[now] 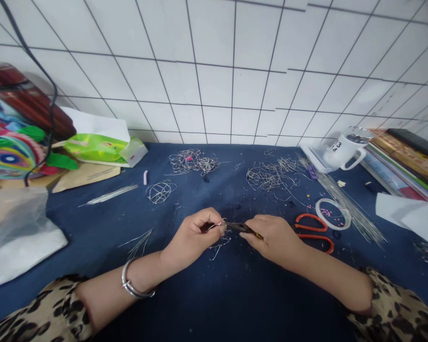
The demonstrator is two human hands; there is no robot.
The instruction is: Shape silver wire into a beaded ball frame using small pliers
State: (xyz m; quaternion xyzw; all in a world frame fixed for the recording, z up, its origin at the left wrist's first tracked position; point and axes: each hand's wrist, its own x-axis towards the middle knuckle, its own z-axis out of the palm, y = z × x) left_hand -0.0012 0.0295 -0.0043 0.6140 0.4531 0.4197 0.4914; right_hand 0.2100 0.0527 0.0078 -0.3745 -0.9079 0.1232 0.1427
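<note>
Between thumb and fingers, my left hand (196, 232) pinches a small piece of bent wire (219, 244) with tiny pink beads on it. Loops of that wire hang below the fingertips. My right hand (271, 237) is wrapped around dark pliers (238, 227), whose jaws point left and meet the wire at my left fingertips. Whether the jaws are closed on the wire is too small to tell. Just right of my right hand lie orange-handled scissors (312, 223), their blades hidden behind the hand. Beyond them sits a round clear dish (333, 213) with pink beads.
Tangled wire heaps (271, 175) and wire shapes (192, 162) lie toward the tiled wall. Straight wires (353, 209) stretch along the right, near a white mug (349, 148) and stacked books (406, 161). At left are a plastic bag (17, 237), a green packet (96, 146) and more wires (110, 194).
</note>
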